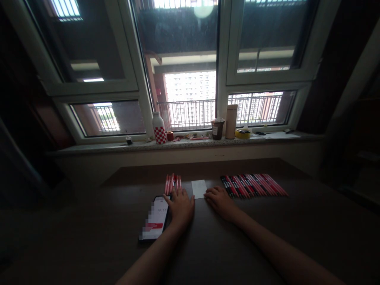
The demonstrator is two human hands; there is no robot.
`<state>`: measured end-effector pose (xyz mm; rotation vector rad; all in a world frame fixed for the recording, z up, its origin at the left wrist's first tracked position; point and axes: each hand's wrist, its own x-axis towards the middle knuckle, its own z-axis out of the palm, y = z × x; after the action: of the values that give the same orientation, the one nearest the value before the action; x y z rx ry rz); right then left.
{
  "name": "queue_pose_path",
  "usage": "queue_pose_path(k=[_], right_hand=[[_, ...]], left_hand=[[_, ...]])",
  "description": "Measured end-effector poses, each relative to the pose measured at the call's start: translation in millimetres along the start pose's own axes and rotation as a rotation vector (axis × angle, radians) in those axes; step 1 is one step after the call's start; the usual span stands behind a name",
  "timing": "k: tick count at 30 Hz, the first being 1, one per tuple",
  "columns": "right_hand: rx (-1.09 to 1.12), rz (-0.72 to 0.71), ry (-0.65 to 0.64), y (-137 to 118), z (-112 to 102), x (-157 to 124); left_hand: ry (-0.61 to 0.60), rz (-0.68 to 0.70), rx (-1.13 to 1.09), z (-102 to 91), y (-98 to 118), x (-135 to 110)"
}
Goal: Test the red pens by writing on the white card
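My left hand (181,206) lies palm down on the brown table with its fingers spread. Its fingertips reach the near ends of a small group of red pens or pencils (170,183), and its thumb is at the top right of a phone (157,221) with a lit screen. Between my hands is a small white square of paper (198,189). My right hand (221,202) rests on the table with its fingers loosely extended and fingertips at the paper's right edge. Beside it, a long row of red and black pens or pencils (252,185) lies side by side.
Behind the table (142,176) runs a stone windowsill (190,144) under large windows. On it stand a red-checked white bottle (159,128), a cup of dark drink (217,129), a tan flask (231,122), a yellow roll-like item (242,133) and small clutter.
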<state>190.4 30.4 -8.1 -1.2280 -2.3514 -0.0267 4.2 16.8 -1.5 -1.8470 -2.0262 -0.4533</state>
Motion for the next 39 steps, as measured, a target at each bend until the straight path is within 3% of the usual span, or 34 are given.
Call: queue_pose_path(k=[12, 30, 39], right_hand=[[-0.017, 0.032, -0.036, -0.8, 1.2, 0.5], [-0.019, 0.04, -0.054, 0.8, 0.0, 0.3], [0.001, 0.051, -0.075, 2.0, 0.7, 1.2]], left_hand=[[-0.026, -0.009, -0.005, -3.1, 0.3, 0.7], [0.043, 0.011, -0.101, -8.2, -3.7, 2.8], [0.142, -0.018, -0.168, -11.6, -1.8, 5.0]])
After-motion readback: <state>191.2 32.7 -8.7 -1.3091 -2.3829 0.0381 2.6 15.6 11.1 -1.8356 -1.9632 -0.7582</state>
